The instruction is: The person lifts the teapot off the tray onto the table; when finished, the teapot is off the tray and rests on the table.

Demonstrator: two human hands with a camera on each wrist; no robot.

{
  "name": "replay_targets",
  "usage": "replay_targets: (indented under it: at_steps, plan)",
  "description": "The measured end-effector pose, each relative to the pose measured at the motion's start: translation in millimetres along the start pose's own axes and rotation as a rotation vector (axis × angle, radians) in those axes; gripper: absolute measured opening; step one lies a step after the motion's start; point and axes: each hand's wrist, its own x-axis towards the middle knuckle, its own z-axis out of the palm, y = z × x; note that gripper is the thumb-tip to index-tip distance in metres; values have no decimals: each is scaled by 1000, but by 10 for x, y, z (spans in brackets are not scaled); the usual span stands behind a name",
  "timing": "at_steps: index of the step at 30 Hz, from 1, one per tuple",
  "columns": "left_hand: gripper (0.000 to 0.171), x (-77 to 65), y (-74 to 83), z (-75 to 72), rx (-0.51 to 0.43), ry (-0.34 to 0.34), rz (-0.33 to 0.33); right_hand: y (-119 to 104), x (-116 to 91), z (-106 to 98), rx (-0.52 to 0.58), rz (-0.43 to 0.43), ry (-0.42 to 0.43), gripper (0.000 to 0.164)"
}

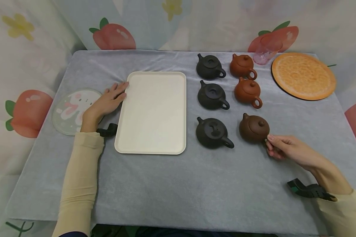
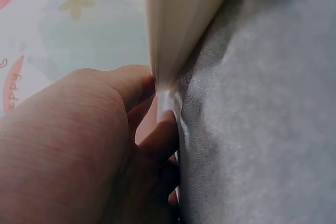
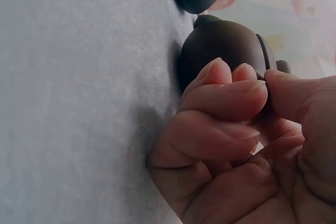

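Observation:
My right hand (image 1: 293, 151) pinches the handle of a dark brown teapot (image 1: 254, 128) between thumb and curled fingers. In the right wrist view those fingers cover the handle, and the round teapot body (image 3: 226, 48) shows beyond them. At the left, my left hand (image 1: 105, 102) touches the left edge of a cream rectangular tray (image 1: 154, 112) with its fingertips. The left wrist view shows the thumb and fingers against the tray's side (image 2: 170, 24). Three black teapots (image 1: 211, 66) stand in a column right of the tray, with two reddish-brown teapots (image 1: 247, 91) beside them.
A round orange-topped mat (image 1: 304, 76) lies at the back right, next to a pink clear glass (image 1: 261, 57). A round rabbit-print mat (image 1: 68, 115) lies partly under the left forearm and hand. Grey cloth (image 1: 166, 187) covers the table; printed curtains (image 1: 154, 26) hang behind.

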Motion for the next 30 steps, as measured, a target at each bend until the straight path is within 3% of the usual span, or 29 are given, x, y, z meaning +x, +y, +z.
replay_targets:
  at_steps: [25,30]
  plan:
    - [62,12,33,-11,8,-13,5,-43,83,28,25,111,48,49]
    - [62,-28,76,-37,13,-9,5,-72,69,-103,-72,91,56,41]
